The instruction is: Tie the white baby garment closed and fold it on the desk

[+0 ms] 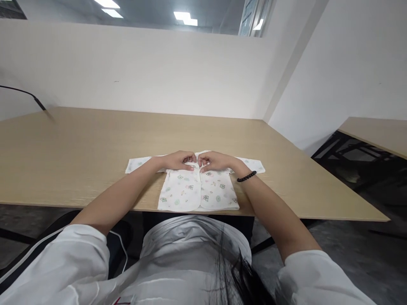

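A small white baby shirt (181,192) with a print of little green and brown figures lies front up near the table's front edge. Its sleeves spread out to both sides, and its front opening runs down the middle. At the upper part of this opening my left hand (181,161) has its fingers curled and pinched on the left front edge. My right hand (214,161) pinches the right front edge just beside it, the two hands nearly meeting. The fingers partly hide the collar area. A black bead bracelet (247,176) circles my right wrist.
The shirt lies on a wide light wooden table (95,140) against a white wall (159,72). A thin black rod on a cable (38,102) reaches in at the far left. Another table (381,133) stands at the right. A white cord (122,248) hangs beside my lap.
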`<action>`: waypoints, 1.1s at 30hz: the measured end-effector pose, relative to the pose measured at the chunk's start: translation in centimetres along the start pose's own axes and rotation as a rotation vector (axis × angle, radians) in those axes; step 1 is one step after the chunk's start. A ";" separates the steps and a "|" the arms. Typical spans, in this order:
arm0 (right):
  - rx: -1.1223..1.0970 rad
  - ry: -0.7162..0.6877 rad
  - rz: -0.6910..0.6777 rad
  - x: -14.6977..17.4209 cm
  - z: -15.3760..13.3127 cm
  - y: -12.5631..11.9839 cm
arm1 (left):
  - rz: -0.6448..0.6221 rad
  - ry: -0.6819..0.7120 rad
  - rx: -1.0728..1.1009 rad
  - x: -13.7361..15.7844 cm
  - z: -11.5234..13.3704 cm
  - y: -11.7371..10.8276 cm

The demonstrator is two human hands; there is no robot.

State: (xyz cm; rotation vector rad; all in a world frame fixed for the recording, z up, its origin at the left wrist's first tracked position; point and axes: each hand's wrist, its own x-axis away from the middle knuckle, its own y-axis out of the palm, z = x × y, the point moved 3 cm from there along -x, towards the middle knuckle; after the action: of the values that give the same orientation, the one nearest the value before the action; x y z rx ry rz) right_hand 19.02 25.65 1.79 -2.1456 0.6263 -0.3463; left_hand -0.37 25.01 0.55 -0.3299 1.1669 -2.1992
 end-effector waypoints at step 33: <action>0.221 0.438 0.466 -1.4 -2.2 4.0 | 0.000 -0.050 -0.025 1.9 0.6 -2.1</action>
State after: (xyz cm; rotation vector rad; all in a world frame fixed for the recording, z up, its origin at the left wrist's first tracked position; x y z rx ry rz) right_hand 15.59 22.86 -0.14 -1.6559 1.2464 -0.5992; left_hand -2.39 24.33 2.42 -0.3936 1.1685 -2.1654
